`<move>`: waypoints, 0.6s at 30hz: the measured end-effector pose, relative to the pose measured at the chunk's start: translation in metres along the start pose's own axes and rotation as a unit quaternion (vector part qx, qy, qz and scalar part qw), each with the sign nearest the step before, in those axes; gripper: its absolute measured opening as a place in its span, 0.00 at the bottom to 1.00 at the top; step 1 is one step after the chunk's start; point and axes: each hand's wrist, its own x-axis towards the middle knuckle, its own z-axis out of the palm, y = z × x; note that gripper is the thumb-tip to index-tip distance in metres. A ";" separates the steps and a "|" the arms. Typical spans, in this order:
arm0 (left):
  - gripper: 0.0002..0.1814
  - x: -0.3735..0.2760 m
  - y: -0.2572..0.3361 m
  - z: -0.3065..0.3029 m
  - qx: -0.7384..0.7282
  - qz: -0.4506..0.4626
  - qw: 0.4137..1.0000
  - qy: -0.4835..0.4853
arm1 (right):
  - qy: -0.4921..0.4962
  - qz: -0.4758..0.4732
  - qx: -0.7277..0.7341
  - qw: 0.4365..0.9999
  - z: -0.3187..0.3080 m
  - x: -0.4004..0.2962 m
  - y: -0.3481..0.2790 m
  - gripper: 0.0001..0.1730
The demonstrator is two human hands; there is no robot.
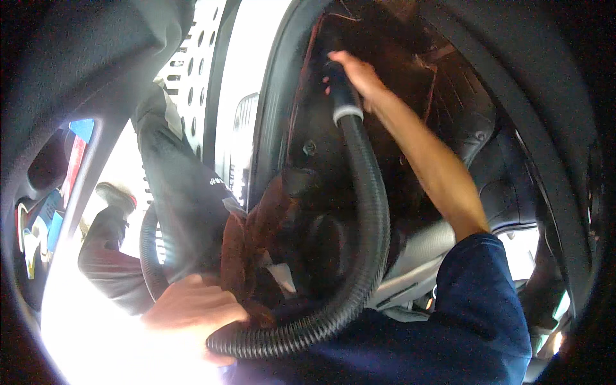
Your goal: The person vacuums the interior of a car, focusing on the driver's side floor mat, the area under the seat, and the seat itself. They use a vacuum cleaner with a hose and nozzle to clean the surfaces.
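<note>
A black corrugated vacuum hose (378, 207) curves through the inside of a car. My right hand (358, 79) is closed around the dark tube (340, 89) at its upper end, just above a pale ring (348, 113). The tube's far tip is lost in the dark footwell (385, 29). Lower left, my left hand (197, 313) grips the hose's lower bend, partly washed out by glare. More of the hose hangs outside, left of my left hand.
The door sill (264, 120) runs along the left of the footwell, with a perforated light-coloured step or grate (195, 82) outside. My legs in dark trousers (178, 192) extend across the doorway. A grey seat part (418, 260) lies beneath my right arm.
</note>
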 end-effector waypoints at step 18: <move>0.25 -0.014 0.017 0.013 0.053 -0.039 0.996 0.068 | 0.054 0.121 0.269 0.954 -0.106 -0.055 0.059 0.35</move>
